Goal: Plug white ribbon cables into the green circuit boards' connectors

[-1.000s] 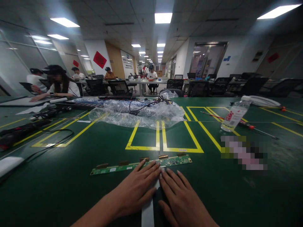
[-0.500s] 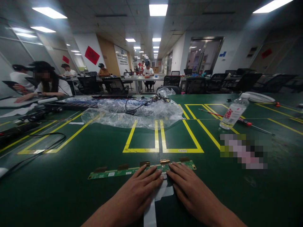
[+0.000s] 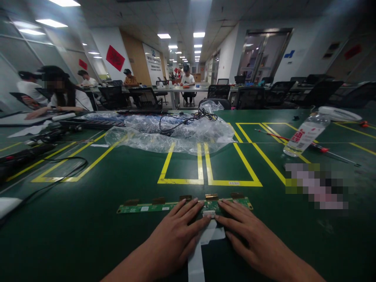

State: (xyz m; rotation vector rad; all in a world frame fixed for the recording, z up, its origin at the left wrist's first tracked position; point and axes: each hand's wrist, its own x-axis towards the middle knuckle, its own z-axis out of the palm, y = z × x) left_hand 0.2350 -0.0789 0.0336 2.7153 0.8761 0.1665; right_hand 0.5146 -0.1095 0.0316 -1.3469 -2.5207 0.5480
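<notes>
A long, narrow green circuit board (image 3: 141, 208) with brown flex tabs along its far edge lies on the green table mat. A white flat ribbon cable (image 3: 196, 260) runs from its connector (image 3: 209, 214) toward me, with a fold partway. My left hand (image 3: 179, 231) rests its outstretched fingers on the board left of the connector, its thumb reaching to the cable end. On the other side, my right hand (image 3: 248, 229) lies with fingers spread over the board, one fingertip beside the connector. Both hands are open, and the fingers cover parts of the board.
Beyond the board lie crumpled clear plastic wrap (image 3: 176, 135) and black cables (image 3: 202, 115). A water bottle (image 3: 307, 135) and a screwdriver (image 3: 324, 150) are at the right; a black cable (image 3: 85, 164) lies left. A person (image 3: 66, 92) sits at the far left, others farther back.
Both hands' fingers have shifted slightly apart around the connector, which now shows more fully. The whole scene sits a little farther right and higher in view, so the head has turned slightly.
</notes>
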